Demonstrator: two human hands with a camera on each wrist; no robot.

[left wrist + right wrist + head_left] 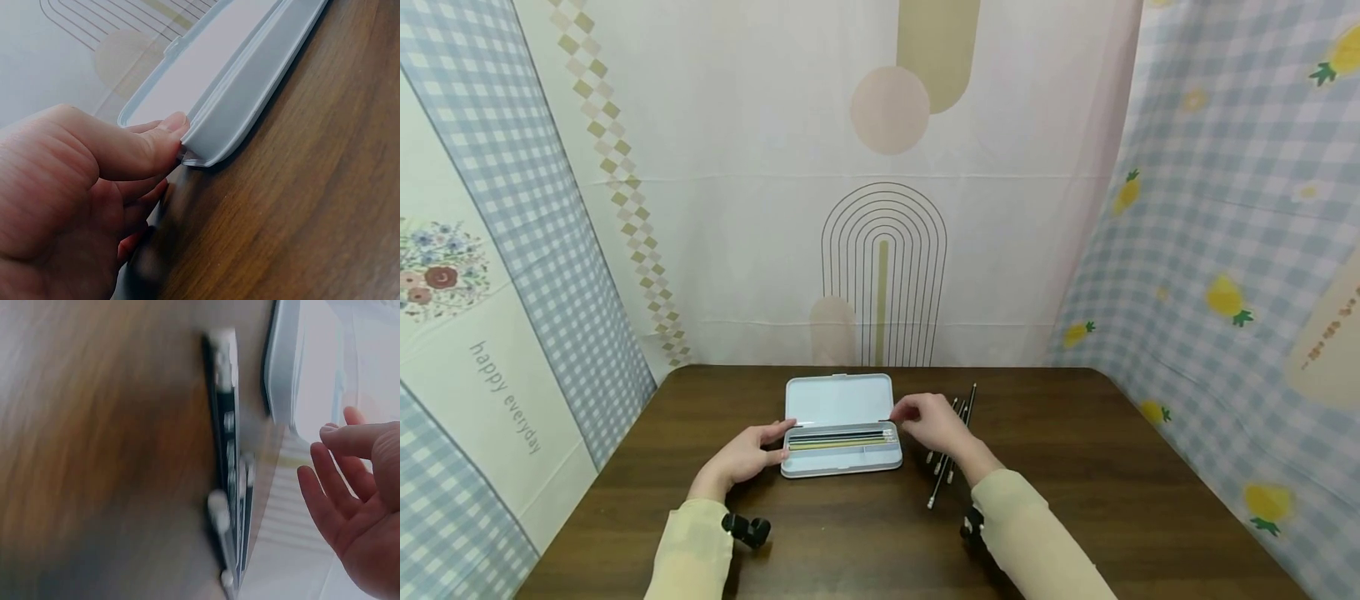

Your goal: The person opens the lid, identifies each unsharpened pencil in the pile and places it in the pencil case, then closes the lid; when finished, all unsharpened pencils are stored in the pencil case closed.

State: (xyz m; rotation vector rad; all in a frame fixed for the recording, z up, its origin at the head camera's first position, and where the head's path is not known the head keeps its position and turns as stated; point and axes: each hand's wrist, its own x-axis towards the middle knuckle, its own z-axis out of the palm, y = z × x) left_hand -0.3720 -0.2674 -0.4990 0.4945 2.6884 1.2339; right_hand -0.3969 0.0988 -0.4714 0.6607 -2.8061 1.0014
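A pale blue pencil case (842, 468) lies on the table with its lid (838, 398) raised at the back. Several pencils (835, 439), dark ones and a yellowish one, lie side by side in it. My left hand (747, 452) pinches the case's left end; the left wrist view shows the thumb (134, 150) at its corner. Over the case's right end hovers my right hand (935, 423), its fingers loosely bent with nothing visible in them. Several loose dark pencils (228, 425) with pale ends lie in a crossed pile under the right wrist.
The brown wooden table (1075, 483) extends to both sides of the case. A patterned cloth (760, 250) hangs behind its far edge, with checked cloths (1210, 250) at the sides. Each wrist carries a small black camera (747, 530).
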